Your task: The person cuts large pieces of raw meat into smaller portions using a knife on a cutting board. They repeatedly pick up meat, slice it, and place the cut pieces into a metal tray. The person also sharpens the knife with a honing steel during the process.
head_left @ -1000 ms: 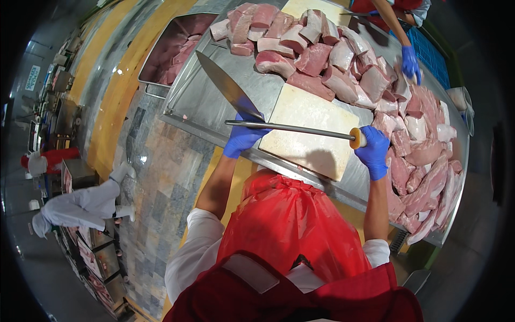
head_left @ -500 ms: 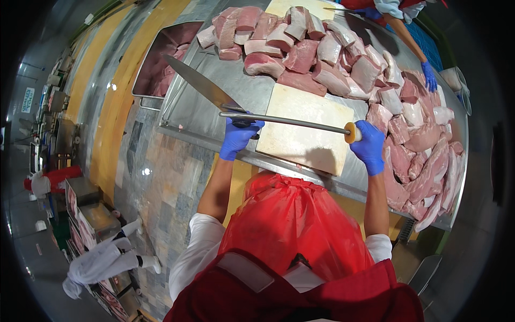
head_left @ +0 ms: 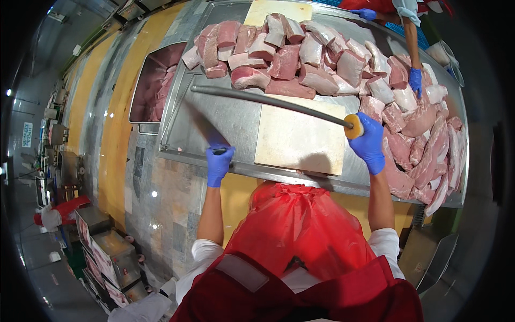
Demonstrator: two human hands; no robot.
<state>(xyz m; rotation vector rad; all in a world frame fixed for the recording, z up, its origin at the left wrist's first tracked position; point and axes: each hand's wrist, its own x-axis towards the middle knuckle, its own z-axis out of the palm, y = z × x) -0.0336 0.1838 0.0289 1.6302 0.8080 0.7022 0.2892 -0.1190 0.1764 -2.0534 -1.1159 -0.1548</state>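
Note:
My left hand point(head_left: 219, 165), in a blue glove, is closed round the dark handle of a large knife point(head_left: 203, 124). Its blade is smeared by motion and points away and to the left. In my gloved right hand point(head_left: 368, 144) is the handle of a long sharpening steel point(head_left: 273, 101), with a yellowish round guard. The rod reaches leftward over the cutting board point(head_left: 300, 134), its tip beyond the knife, and the two look apart. Cut blocks of pink meat point(head_left: 284, 61) lie past the board, and long meat strips point(head_left: 429, 155) are heaped to its right.
The metal table point(head_left: 225, 112) has a raised edge on my side. A metal bin point(head_left: 140, 88) of meat stands off its left end. A co-worker's gloved hand point(head_left: 415, 80) touches the meat at far right. A second board point(head_left: 279, 12) lies at the back.
My left hand has drawn the knife down and left, away from the steel. The steel's tip has swung farther left and away. At the far right, the co-worker's hand has shifted onto the meat.

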